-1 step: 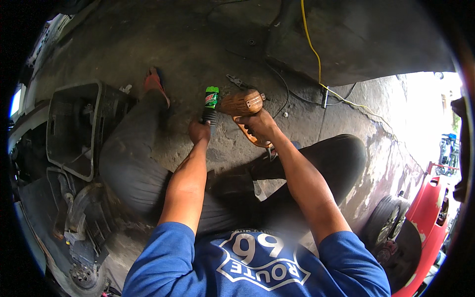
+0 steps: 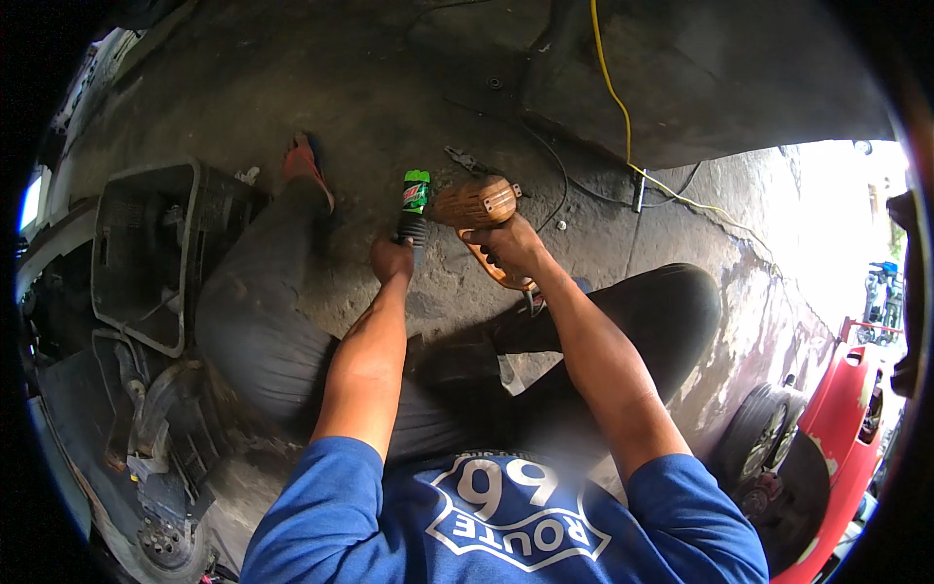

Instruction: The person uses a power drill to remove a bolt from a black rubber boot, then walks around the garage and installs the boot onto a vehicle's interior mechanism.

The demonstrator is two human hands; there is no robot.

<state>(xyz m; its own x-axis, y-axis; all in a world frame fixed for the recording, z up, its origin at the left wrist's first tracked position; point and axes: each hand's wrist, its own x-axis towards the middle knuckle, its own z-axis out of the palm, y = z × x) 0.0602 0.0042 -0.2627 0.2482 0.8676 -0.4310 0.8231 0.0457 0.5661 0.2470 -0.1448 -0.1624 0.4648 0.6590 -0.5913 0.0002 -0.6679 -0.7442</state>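
Blower (image 2: 475,203): brown, wood-grained | bottle (image 2: 415,193): green, labelled | sleeve (image 2: 413,229): black, ribbed

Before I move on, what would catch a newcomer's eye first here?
Probably the bright green plastic piece above a black ribbed part in the left hand, near the centre. Just right of it, the right hand grips a brown wood-patterned tool. A red curved panel is at far right.

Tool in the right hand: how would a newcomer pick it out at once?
From the blue shirt, follow the right forearm up to the right hand. It grips a brown, wood-patterned, gun-shaped tool. That wood look sets it apart from the green-topped, ribbed dark piece in the left hand.
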